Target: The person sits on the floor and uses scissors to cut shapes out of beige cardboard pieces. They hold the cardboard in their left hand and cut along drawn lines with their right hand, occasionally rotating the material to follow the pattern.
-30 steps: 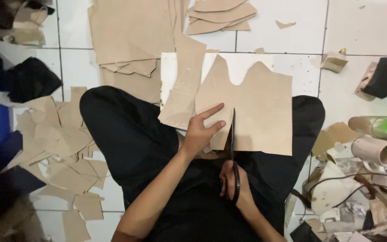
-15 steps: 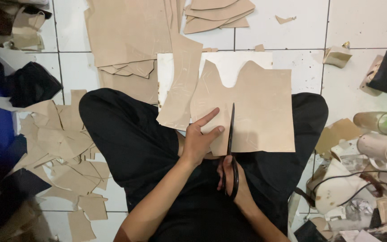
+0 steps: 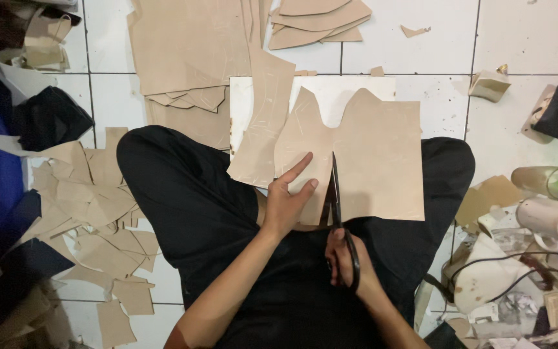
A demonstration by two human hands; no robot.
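Tan sheet [image 3: 372, 161] under left hand [image 3: 290, 200]; right hand [image 3: 347, 258] grips scissors [image 3: 338, 207].

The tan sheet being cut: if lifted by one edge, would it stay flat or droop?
The tan sheet probably droops only a little: it lies flat across the lap, unsupported at its edges. The left hand pinning it while the scissors cut suggests it is light and slides easily.

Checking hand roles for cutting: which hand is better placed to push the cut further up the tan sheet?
Probably the right hand: it grips the black scissors, whose blades are already in the tan sheet. The left hand lies flat on the sheet beside the blades, steadying it.
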